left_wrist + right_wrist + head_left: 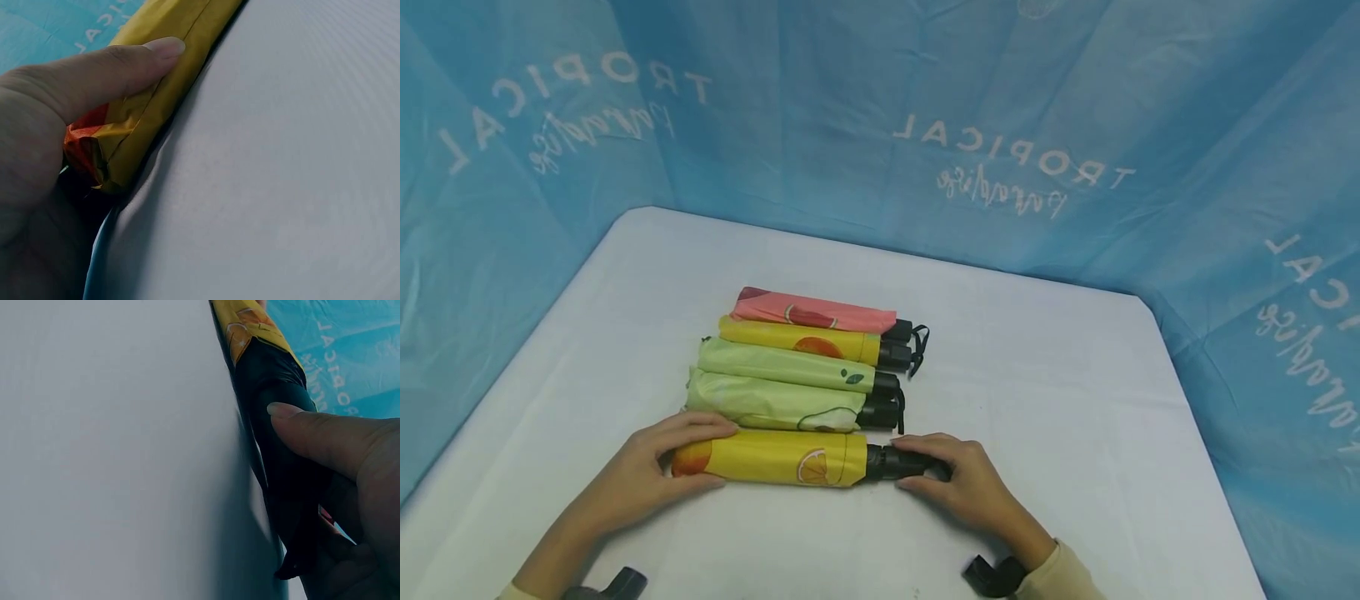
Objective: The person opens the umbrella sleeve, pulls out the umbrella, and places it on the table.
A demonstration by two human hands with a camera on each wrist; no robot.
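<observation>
A folded yellow umbrella (767, 457) with orange-slice prints lies crosswise on the white table, nearest to me. My left hand (658, 462) grips its left end, thumb on the near side and fingers on the far side. At the other end, my right hand (966, 479) holds the black handle (887, 462) between thumb and fingers. In the left wrist view the thumb (119, 72) lies along the yellow cover (169, 44). The right wrist view has the thumb (325, 434) pressed on the dark handle (275, 412).
Just beyond lie more folded umbrellas side by side: a light green one (775, 402), another light green one (782, 364), a yellow one (775, 335) and a pink one (850, 317). Their black handles point right. A blue printed curtain (850, 183) surrounds the white table (1037, 367).
</observation>
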